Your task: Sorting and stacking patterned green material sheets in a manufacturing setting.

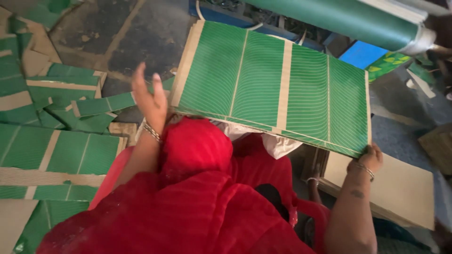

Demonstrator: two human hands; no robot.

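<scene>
Here, my right hand (369,159) pinching the green printed sheet (278,87) at its five o'clock corner, my left hand (150,99) open, empty, at nine o'clock.

You have one view only, from the camera on your head, tilted steeply down over your red-draped lap and facing toward 12 o'clock. It sits close: the green printed sheet (278,89) fills the middle, the floor (136,33) beyond it.
</scene>
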